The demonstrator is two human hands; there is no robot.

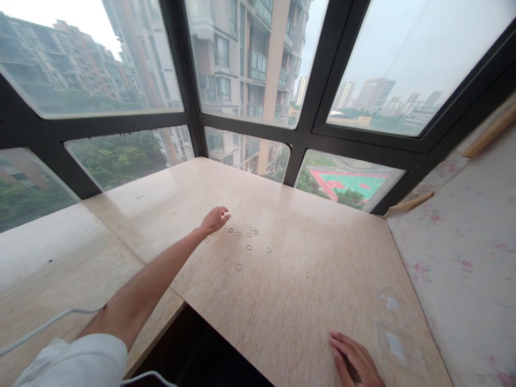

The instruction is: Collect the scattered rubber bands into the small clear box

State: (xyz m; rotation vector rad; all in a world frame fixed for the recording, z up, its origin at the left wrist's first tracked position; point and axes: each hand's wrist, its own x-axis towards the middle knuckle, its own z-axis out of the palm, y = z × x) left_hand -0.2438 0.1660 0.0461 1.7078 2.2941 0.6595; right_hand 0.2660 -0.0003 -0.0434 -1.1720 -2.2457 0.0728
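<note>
My left hand [215,219] reaches out over the stone counter [290,312], at the upper left of a scatter of small rings. Its fingers are bent and the thumb stands a little apart; nothing shows between them. Close by lie several thin rings, among them a dark ring [230,230], a pinkish-red ring [249,248], a pale ring [268,250] and a ring nearest me [238,266]. Near the front edge at the lower right, my right hand [357,360] rests on the counter, loosely curved, thumb apart from the fingers, holding nothing visible.
Clear plastic bags [397,344] lie right of my right hand, beside the flowered wall [463,269]. Dark window frames [193,118] border the far side. A white cable [48,325] passes by my left arm. A dark opening [193,349] lies below the front edge.
</note>
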